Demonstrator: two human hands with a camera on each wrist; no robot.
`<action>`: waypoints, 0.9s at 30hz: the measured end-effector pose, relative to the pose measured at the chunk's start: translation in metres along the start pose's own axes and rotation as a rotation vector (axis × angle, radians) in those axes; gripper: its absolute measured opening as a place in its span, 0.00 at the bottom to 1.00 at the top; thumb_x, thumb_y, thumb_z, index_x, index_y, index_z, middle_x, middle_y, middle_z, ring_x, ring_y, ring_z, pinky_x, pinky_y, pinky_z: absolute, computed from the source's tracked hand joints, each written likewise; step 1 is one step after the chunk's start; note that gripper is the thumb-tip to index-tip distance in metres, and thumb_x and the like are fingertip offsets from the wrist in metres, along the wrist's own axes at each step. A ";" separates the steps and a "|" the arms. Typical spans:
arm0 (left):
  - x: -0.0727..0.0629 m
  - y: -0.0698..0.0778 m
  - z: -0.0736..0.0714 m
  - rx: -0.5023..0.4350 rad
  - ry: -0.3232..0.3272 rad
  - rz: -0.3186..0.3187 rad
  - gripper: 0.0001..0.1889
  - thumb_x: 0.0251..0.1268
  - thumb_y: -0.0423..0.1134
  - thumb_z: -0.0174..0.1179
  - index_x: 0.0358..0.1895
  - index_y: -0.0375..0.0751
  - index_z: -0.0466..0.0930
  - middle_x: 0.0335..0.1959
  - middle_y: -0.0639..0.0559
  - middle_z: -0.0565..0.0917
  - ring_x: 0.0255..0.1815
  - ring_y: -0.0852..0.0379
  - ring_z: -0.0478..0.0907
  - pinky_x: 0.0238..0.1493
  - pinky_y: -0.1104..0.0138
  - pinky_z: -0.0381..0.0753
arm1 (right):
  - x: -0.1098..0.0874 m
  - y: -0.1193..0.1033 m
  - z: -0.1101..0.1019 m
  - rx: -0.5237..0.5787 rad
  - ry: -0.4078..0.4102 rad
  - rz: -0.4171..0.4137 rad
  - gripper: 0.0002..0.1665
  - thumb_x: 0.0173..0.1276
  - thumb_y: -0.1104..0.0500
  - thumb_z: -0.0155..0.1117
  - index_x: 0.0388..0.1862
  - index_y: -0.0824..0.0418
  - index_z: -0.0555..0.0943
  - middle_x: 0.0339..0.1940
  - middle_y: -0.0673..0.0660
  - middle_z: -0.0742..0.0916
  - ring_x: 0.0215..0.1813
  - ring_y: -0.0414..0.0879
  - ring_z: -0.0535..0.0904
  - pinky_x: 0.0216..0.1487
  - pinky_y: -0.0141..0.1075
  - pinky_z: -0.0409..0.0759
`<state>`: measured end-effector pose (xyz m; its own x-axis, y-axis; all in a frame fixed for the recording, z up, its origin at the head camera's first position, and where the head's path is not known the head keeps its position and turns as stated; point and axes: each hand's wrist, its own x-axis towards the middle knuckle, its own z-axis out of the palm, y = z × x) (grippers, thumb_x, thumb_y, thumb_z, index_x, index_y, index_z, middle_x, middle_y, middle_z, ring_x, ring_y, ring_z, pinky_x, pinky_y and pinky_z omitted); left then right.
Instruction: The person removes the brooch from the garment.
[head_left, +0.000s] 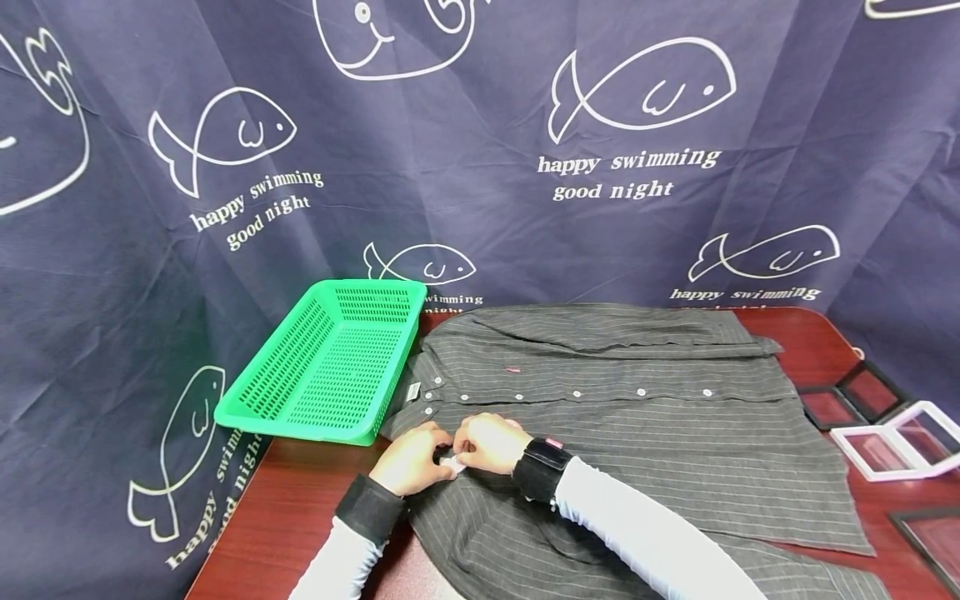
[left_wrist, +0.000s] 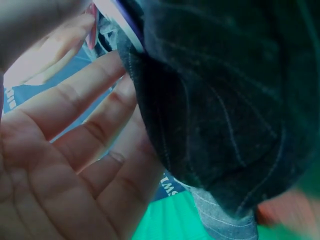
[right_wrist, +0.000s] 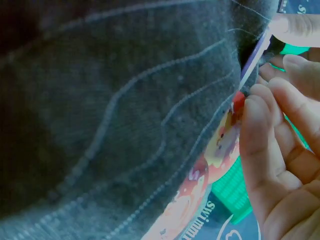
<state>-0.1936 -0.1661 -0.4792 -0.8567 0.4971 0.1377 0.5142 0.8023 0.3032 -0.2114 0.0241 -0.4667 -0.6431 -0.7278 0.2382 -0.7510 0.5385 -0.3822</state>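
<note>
A dark grey pinstriped button-up shirt (head_left: 600,433) lies spread on the table, collar toward the basket. Near its collar and shoulder, the two hands meet over a small flat white-edged piece (head_left: 454,465). The left hand (head_left: 414,460) pinches this piece between thumb and fingers; its other fingers lie along the shirt cloth (left_wrist: 215,110) in the left wrist view. The right hand (head_left: 491,443) has its fingertips curled at the same piece. Beside the right fingers, a colourful printed flat piece (right_wrist: 220,145) shows past the cloth in the right wrist view, partly hidden.
A green plastic basket (head_left: 318,432) stands left of the collar on the red-brown table (head_left: 288,500). At the right lie a black folding frame (head_left: 828,406), a white folding frame (head_left: 873,454) and another dark frame (head_left: 926,533). A printed blue curtain (head_left: 480,167) hangs behind.
</note>
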 end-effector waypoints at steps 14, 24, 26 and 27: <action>0.001 0.002 0.003 0.041 0.029 0.005 0.18 0.36 0.42 0.77 0.35 0.46 0.83 0.30 0.57 0.77 0.32 0.58 0.78 0.34 0.64 0.76 | -0.003 -0.002 -0.002 -0.097 0.032 -0.143 0.05 0.55 0.62 0.71 0.33 0.58 0.87 0.30 0.50 0.84 0.30 0.37 0.76 0.34 0.28 0.75; 0.000 0.001 0.002 0.014 0.033 0.020 0.18 0.36 0.42 0.78 0.36 0.46 0.85 0.31 0.57 0.78 0.33 0.57 0.79 0.36 0.65 0.77 | -0.006 -0.006 0.001 -0.165 0.009 -0.195 0.06 0.54 0.62 0.71 0.33 0.57 0.87 0.32 0.50 0.86 0.33 0.43 0.80 0.39 0.33 0.76; 0.000 0.001 0.003 0.015 0.034 0.021 0.18 0.36 0.42 0.78 0.36 0.46 0.85 0.31 0.57 0.79 0.34 0.58 0.79 0.36 0.65 0.77 | -0.006 -0.007 0.001 -0.191 0.021 -0.212 0.04 0.54 0.61 0.71 0.31 0.56 0.87 0.31 0.49 0.85 0.32 0.43 0.78 0.38 0.32 0.74; 0.001 0.001 0.003 0.015 0.035 0.021 0.18 0.36 0.42 0.78 0.36 0.46 0.85 0.31 0.57 0.79 0.34 0.58 0.79 0.37 0.65 0.77 | -0.007 -0.007 0.001 -0.205 0.027 -0.220 0.04 0.54 0.61 0.71 0.30 0.55 0.86 0.30 0.49 0.85 0.31 0.43 0.78 0.37 0.32 0.73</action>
<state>-0.1936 -0.1644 -0.4815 -0.8465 0.5022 0.1766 0.5324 0.7969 0.2856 -0.2016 0.0245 -0.4663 -0.4633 -0.8266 0.3196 -0.8855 0.4458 -0.1308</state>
